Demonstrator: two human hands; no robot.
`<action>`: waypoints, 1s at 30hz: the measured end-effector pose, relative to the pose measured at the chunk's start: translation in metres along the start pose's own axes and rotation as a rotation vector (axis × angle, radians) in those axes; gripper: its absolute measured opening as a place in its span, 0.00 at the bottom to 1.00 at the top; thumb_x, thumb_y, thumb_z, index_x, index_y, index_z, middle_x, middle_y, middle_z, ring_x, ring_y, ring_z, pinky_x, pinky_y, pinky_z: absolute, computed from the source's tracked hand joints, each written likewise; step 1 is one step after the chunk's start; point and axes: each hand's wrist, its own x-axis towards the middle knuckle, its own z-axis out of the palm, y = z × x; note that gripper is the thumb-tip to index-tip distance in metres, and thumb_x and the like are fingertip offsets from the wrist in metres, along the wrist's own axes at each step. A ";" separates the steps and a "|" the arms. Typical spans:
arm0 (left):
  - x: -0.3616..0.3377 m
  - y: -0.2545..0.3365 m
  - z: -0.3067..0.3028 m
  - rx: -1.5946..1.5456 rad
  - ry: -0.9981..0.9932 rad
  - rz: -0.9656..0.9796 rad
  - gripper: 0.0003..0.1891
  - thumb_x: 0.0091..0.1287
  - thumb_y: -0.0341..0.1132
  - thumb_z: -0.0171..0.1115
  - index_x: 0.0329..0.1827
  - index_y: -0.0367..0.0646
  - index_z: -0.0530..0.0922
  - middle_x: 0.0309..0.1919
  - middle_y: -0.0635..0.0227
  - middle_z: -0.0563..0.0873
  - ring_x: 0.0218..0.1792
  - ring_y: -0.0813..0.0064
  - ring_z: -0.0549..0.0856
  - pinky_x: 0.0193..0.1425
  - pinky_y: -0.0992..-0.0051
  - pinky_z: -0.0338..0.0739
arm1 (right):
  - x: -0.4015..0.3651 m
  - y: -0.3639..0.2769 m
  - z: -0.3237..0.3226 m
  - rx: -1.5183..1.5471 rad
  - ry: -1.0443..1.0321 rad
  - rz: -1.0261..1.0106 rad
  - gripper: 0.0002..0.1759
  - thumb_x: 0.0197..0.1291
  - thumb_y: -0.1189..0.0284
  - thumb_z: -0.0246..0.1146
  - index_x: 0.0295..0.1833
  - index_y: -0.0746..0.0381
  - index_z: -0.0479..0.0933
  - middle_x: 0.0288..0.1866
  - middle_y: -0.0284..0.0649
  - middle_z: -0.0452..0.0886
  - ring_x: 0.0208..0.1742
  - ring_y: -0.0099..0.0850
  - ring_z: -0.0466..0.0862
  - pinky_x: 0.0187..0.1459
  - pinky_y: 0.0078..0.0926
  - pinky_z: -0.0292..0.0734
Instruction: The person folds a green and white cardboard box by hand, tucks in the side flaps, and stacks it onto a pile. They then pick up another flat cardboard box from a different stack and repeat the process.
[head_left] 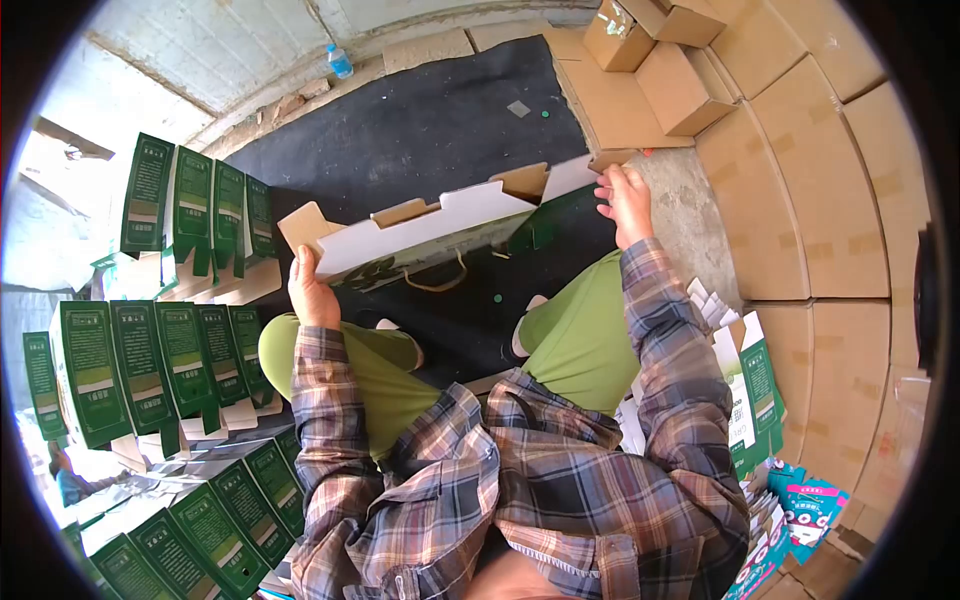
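A long, partly folded carton [430, 237], white with brown inner flaps and a cord handle on its near side, spans the space between my hands above the knees. My left hand [314, 290] grips its left end, the thumb up beside a raised brown flap. At the right end, my right hand [627, 203] has its fingers around the edge of a flap, with some fingers apart. The carton's open edge faces up, and its underside is hidden.
Rows of green boxes [180, 365] stand stacked at the left. Brown cartons [810, 180] form a wall at the right, and open cartons [675, 85] sit at the back. Flat printed boxes [755, 390] lean by my right elbow. A blue bottle [340, 62] stands beyond the black mat [420, 130].
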 end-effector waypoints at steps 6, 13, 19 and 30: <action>-0.005 0.000 0.004 -0.005 -0.019 0.019 0.16 0.68 0.42 0.59 0.51 0.40 0.76 0.47 0.68 0.82 0.48 0.77 0.79 0.56 0.73 0.69 | -0.011 0.012 0.037 -0.393 0.102 -0.506 0.50 0.48 0.57 0.72 0.69 0.69 0.54 0.66 0.57 0.60 0.64 0.46 0.67 0.63 0.38 0.65; -0.020 0.006 0.001 0.053 -0.204 0.088 0.11 0.66 0.31 0.61 0.50 0.43 0.78 0.47 0.71 0.82 0.51 0.78 0.78 0.59 0.72 0.69 | -0.014 0.009 0.064 -0.578 0.146 -0.550 0.62 0.44 0.63 0.74 0.73 0.69 0.38 0.74 0.60 0.42 0.73 0.52 0.54 0.68 0.38 0.58; -0.025 0.012 0.003 0.047 -0.260 0.104 0.08 0.64 0.25 0.62 0.45 0.44 0.79 0.45 0.71 0.83 0.46 0.78 0.80 0.57 0.74 0.72 | 0.000 0.027 0.066 -0.477 0.172 -0.557 0.48 0.46 0.79 0.59 0.73 0.69 0.42 0.74 0.57 0.46 0.72 0.50 0.57 0.69 0.36 0.56; -0.022 0.027 0.012 0.024 0.188 0.333 0.10 0.69 0.35 0.58 0.49 0.39 0.77 0.43 0.68 0.83 0.44 0.79 0.81 0.50 0.77 0.75 | -0.051 -0.018 0.036 0.178 -0.332 -0.448 0.34 0.48 0.86 0.50 0.66 0.64 0.64 0.59 0.38 0.72 0.60 0.26 0.72 0.62 0.23 0.64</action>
